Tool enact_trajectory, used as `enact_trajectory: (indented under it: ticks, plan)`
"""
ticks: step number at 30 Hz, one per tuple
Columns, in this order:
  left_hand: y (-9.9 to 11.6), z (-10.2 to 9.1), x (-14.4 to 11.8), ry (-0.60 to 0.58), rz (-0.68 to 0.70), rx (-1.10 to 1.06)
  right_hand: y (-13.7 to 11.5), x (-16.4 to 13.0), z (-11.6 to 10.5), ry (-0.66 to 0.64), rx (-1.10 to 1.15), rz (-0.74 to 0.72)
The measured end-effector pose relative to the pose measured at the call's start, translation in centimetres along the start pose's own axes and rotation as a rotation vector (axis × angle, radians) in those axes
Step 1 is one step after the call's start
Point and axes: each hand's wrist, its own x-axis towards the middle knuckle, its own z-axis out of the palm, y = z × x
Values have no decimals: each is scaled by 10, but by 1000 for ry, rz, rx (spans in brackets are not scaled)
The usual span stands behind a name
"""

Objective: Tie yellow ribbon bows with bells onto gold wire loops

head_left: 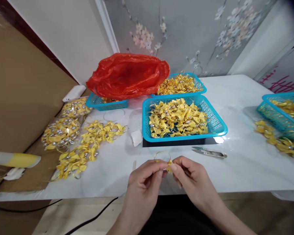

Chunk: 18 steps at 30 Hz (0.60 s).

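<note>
Both hands meet above the table's front edge around a small yellow ribbon flower (169,167) with a thin wire-like loop standing up from it. My left hand (147,182) pinches it from the left, its thumb and forefinger pressed together. From the right, my right hand (192,179) pinches its edge between thumb and fingers. The curled fingers hide most of the piece. Thread snips (209,152) lie just beyond my right hand. A blue basket (184,138) full of yellow flowers with silvery beads stands ahead of both hands.
Loose yellow flowers (74,160) and bagged ones (61,132) lie at left, near a white-and-yellow tube (17,160). A red plastic bag (127,76) covers part of a small blue basket (107,105). More baskets stand behind (179,85) and at right (284,98).
</note>
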Motion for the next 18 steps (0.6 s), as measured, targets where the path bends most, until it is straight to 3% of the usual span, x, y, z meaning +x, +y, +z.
enact_trajectory:
  ticks: [8, 18]
  plan:
    - [-1, 8, -2, 158, -102, -57, 2, -9, 11, 32, 83, 34]
    - [-10, 11, -3, 143, -141, -76, 7, -5, 11, -53, 63, 71]
